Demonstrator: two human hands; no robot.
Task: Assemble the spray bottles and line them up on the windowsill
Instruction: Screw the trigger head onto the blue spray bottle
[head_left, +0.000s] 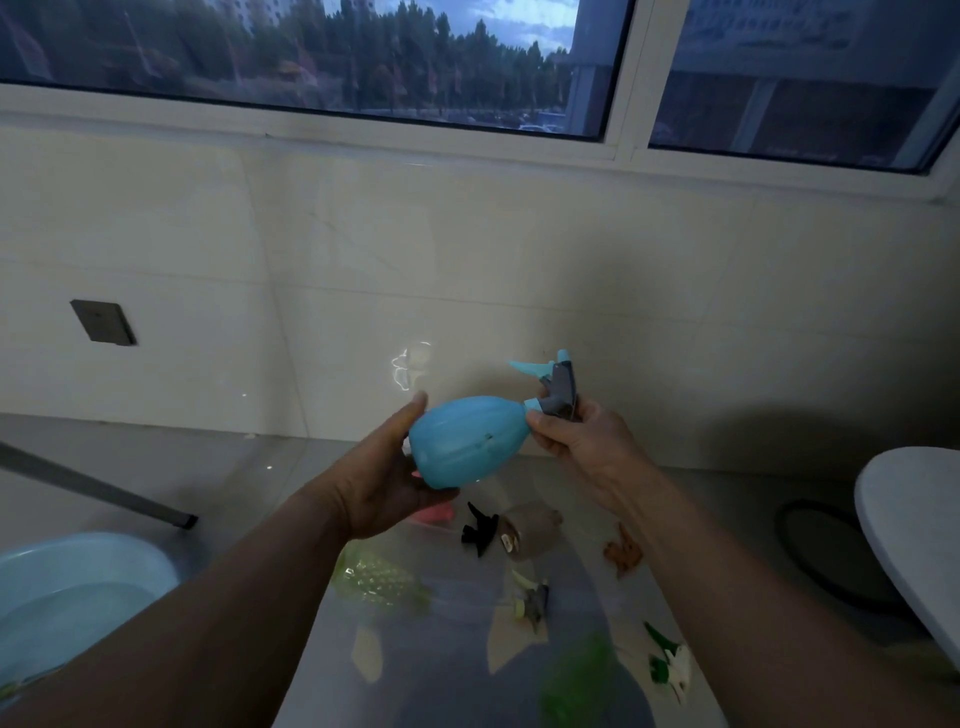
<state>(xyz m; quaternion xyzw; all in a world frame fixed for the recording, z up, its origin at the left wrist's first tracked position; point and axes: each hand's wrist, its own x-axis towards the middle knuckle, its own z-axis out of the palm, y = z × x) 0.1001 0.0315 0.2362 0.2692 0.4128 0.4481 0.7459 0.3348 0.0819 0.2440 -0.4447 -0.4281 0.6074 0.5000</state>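
Holding a blue bottle (465, 441) on its side in mid-air, the left hand (387, 486) cups the rounded base, fingers curled under it and thumb stretched along the top. The right hand (576, 434) pinches the grey and blue spray head (556, 387) at the bottle's neck, its collar touching the neck and its trigger pointing up and left. Both grips are thus closed on their parts, in front of the tiled wall below the windowsill (363, 132).

On the floor beneath lie loose parts: a brown bottle (532, 530) on its side with a black spray head (480, 527) just beside it, an orange spray head (623, 553) to its right, a pale green bottle (376, 577) nearer the left forearm, a grey spray head (532, 603) near the middle, and a green and white spray head (670, 660) at lower right. A pink piece (434, 514) shows under the left hand. A blue basin (78, 582) holding water sits at far left.
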